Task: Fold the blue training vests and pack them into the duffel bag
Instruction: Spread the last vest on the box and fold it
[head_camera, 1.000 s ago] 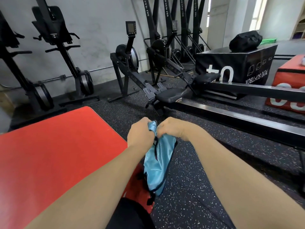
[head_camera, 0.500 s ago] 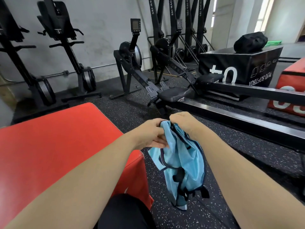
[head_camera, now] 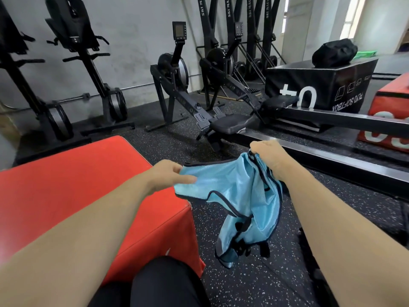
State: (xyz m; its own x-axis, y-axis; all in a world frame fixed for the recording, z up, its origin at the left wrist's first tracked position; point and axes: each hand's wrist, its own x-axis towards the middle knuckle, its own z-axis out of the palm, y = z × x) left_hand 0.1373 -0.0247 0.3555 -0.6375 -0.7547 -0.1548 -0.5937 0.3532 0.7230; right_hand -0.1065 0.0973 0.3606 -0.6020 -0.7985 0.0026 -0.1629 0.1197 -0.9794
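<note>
A light blue training vest with dark trim hangs in the air between my hands, just right of the red box's corner. My left hand pinches its left edge, thumb on top of the cloth. My right hand grips the vest's upper right edge from above. The lower part of the vest dangles in loose folds over the speckled floor. A black duffel bag sits far off at the upper right on top of a black plyo box.
A red padded box stands at my left, its corner under my left hand. A rowing machine's seat and rail cross the floor ahead. More rowers and ski machines line the wall. Another red box is at the right edge.
My hands have drawn apart, left going left and right going right, spreading the vest's top edge out. Before, both hands held the bunched vest close together.
</note>
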